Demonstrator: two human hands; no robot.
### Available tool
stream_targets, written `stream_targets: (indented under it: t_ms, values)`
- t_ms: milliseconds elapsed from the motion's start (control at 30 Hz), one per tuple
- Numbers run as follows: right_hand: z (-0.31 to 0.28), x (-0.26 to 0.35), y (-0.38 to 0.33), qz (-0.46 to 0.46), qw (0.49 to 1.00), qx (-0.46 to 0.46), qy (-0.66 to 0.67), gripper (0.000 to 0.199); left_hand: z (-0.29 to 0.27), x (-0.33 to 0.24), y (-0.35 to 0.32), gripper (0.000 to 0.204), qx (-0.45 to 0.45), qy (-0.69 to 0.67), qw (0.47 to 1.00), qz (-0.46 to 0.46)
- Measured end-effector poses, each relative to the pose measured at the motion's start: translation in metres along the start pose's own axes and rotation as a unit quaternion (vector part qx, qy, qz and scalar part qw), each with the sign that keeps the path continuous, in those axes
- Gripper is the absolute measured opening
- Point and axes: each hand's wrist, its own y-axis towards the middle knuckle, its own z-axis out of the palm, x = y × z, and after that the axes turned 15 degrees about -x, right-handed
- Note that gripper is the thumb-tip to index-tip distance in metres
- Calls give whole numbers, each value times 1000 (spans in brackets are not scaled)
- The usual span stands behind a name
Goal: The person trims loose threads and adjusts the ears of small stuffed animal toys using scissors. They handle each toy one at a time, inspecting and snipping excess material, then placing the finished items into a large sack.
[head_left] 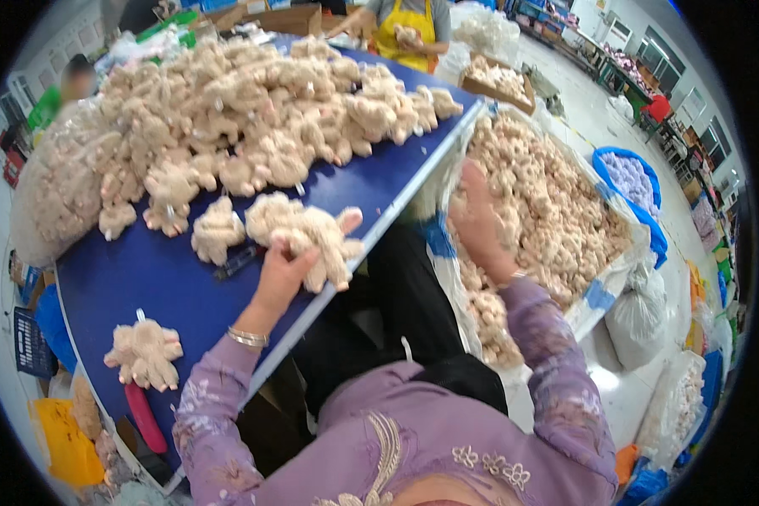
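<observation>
The left hand (282, 270) lies on the near edge of the blue table (143, 278), fingers curled round one beige plush toy (312, 232) and gripping it from below; the toy rests half on the tabletop, one limb sticking up past the edge. A gold bangle (249, 338) sits on that wrist. Just left of the held toy lies one more loose toy (217, 229), and a dark pen-like tool (238, 262) lies flat between them and the hand. One toy (145, 352) sits alone near the table's near-left corner, touching a red handle (146, 417) that hangs over the edge.

Behind all this a heap (253, 110) of the same toys covers the far half of the table, too many to count.

The right hand (478, 221) reaches out to the right, well apart from the left, palm down with fingers spread loosely into a big bag (557, 211) crammed with toys; whether it has closed on one I cannot tell. That bag stands just beside the table's right edge.

Two other people are in the room: one in a yellow apron (406, 34) at the far end, holding a toy, and one in green (51, 101) at the far left. One blue tub (628, 179) of pale toys sits on the floor to the right.
</observation>
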Motion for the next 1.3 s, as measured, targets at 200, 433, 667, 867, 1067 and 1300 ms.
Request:
stream_targets:
  t_ms: [200, 433, 667, 867, 1067, 1300]
  values:
    - [59, 42, -25, -156, 970, 161, -93, 69, -1, -1, 2, 27, -29, 30, 999, 24]
    - [66, 52, -16, 19, 960, 252, 124, 34, -1, -21, 2, 31, 0, -41, 999, -27]
    - [85, 87, -28, 326, 844, 249, 345, 27, 6, -26, -7, 38, 22, -76, 997, -20]
    - [103, 103, -32, 254, 866, 248, 351, 17, 5, -24, -4, 22, 1, 18, 1000, 18]
    - [98, 97, -33, 298, 865, 205, 348, 11, 2, -26, 2, 6, -40, -100, 993, -46]
    - [101, 86, -32, 245, 895, 188, 322, 8, 0, -26, 1, 28, -21, -75, 997, -11]
